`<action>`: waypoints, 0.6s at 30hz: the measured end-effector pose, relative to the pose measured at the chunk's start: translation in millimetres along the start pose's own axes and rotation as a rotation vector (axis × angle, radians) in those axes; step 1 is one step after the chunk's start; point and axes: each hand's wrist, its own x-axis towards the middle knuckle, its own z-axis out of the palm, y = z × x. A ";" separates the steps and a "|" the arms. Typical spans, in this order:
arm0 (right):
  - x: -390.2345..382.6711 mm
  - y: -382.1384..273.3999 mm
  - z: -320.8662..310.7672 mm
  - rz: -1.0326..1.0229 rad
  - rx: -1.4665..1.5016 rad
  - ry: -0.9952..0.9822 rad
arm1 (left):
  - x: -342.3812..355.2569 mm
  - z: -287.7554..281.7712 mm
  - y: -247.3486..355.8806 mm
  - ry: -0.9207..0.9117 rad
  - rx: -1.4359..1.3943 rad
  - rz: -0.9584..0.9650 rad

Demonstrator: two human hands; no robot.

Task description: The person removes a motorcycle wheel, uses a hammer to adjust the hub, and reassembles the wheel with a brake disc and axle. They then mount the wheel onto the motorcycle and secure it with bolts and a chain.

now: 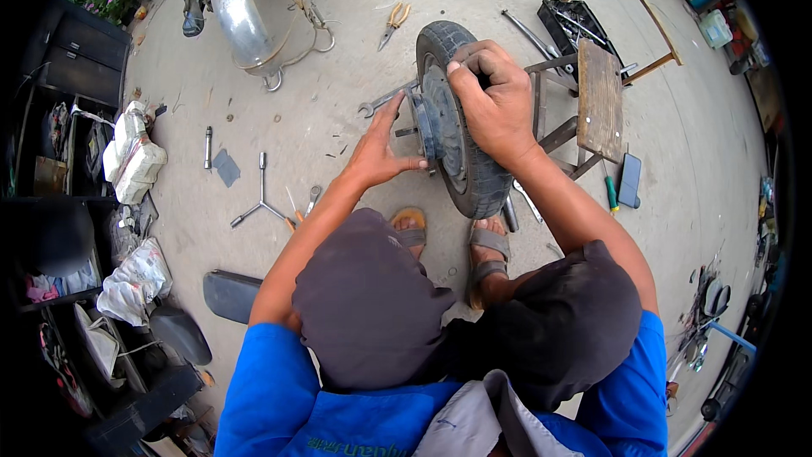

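A small wheel with a black tyre [484,184] stands upright on the ground in front of me, just beyond my feet. My right hand [501,106] is closed over the top of the tyre, its fingers curled against the tread. On the left face of the wheel sits a round grey brake plate [425,129] with a short rod sticking out. My left hand [378,151] spans this plate, fingers at its far edge and thumb at its near edge. Behind the wheel lies an open-ended wrench [367,108], partly hidden by the wheel and hand.
A wooden stool [600,97] stands right of the wheel, near a black tool tray [575,25]. Pliers [394,27], a three-armed wrench [262,193], a phone [629,179] and a green-handled screwdriver [611,193] lie on the ground. Shelves [63,201] line the left side.
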 end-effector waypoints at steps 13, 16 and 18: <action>-13.2 -9.5 4.8 -0.034 0.045 0.013 | 49.2 -38.2 95.7 0.245 -0.247 0.360; -21.2 -12.1 7.7 -0.045 0.041 0.006 | 57.7 -30.0 111.2 0.170 -0.335 0.338; -23.2 -12.6 8.6 -0.013 0.176 -0.020 | 58.8 -27.2 109.2 0.105 -0.476 0.254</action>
